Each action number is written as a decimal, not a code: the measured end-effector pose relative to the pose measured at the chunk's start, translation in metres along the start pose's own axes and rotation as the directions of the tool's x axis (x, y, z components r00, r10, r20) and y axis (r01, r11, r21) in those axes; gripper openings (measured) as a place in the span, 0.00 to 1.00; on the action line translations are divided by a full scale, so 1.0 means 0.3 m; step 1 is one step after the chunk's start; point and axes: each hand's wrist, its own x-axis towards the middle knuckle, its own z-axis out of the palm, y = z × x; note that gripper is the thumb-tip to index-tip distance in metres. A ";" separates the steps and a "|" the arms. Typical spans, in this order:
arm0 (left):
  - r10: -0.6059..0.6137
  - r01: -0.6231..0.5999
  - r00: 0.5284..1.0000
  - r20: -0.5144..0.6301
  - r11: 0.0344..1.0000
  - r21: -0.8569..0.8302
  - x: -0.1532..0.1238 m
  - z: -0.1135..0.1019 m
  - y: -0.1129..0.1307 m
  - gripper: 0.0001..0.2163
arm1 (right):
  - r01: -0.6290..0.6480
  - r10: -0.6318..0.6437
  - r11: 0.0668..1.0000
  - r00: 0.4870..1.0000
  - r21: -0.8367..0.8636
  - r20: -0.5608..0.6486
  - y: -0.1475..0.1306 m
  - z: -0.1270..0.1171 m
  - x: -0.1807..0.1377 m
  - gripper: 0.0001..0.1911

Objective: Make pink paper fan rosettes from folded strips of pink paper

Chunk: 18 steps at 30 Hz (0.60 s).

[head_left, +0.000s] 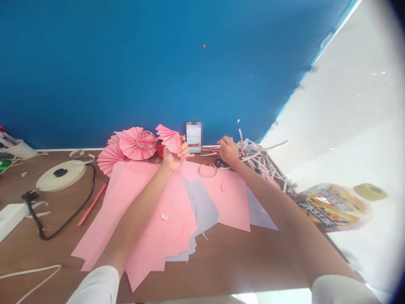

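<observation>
My left hand (176, 157) is closed around the gathered end of a pleated pink paper fan (169, 137), which spreads up and to the left. My right hand (228, 150) hovers at the back of the table with its fingers curled; whether anything is in them I cannot make out. Just below it are the dark handles of scissors (220, 163). A roll of clear tape (208, 170) lies on the pink paper sheets (180, 207), between my hands. Round pink paper rosettes (137, 143) lean together left of my left hand, with a ring-shaped roll (146, 139) on them.
A phone (194, 137) showing a timer leans on the blue wall. White paper strips (256, 156) pile up at the back right. Grey-lilac sheets (202, 202) lie under the pink ones. Left stand a red pen (91, 204), a cream round device (60, 175) with a black cord, and a bottle (338, 207) is at right.
</observation>
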 end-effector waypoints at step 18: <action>-0.282 0.280 0.959 -0.020 0.933 0.226 -0.025 -0.104 0.175 0.19 | 0.563 -0.614 0.788 0.744 0.249 0.262 -0.417 -0.056 -0.116 0.10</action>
